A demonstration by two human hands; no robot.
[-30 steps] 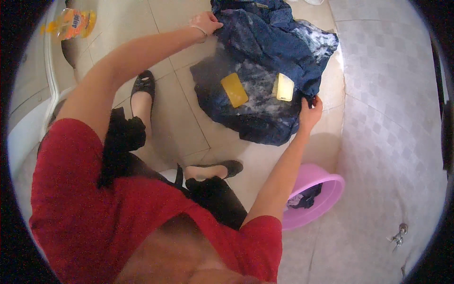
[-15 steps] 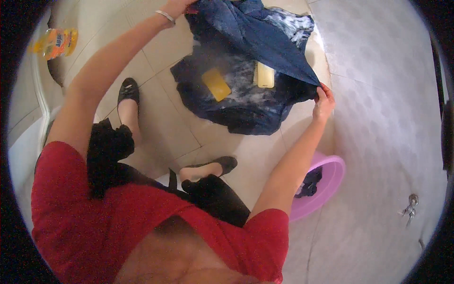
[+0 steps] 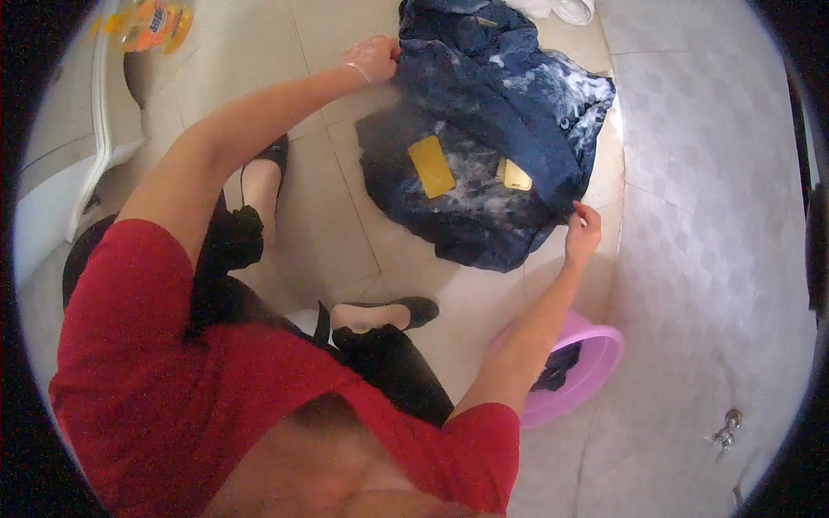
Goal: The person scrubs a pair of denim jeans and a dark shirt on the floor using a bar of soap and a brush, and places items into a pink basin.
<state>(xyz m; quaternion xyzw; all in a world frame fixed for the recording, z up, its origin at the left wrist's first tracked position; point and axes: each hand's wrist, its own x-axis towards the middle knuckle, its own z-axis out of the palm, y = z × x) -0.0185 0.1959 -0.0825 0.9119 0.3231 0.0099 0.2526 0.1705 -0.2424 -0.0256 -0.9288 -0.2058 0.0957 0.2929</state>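
A dark blue garment point(image 3: 484, 95), streaked with white suds, is spread on the tiled floor ahead of me. At its left edge, my left hand point(image 3: 373, 59) is closed on the cloth. Lower down on the opposite side, my right hand point(image 3: 584, 231) pinches a corner of the same garment. A flat yellow rectangular block point(image 3: 431, 167) rests on the lower layer of cloth between the hands. To its right lies a paler yellow block point(image 3: 515, 175), partly covered by the upper fold.
Near my right forearm a pink basin point(image 3: 596, 363) holds dark cloth point(image 3: 558, 369). A bottle of orange-yellow liquid point(image 3: 155, 28) is at the far left. Whitish cloth point(image 3: 553, 9) lies beyond the garment. A metal tap point(image 3: 730, 429) juts from the grey tiled wall point(image 3: 691, 259).
The garment's upper layer has come down nearer me, covering part of the paler block. My left hand has come closer with its edge; my right hand still holds its corner. The view has shifted.
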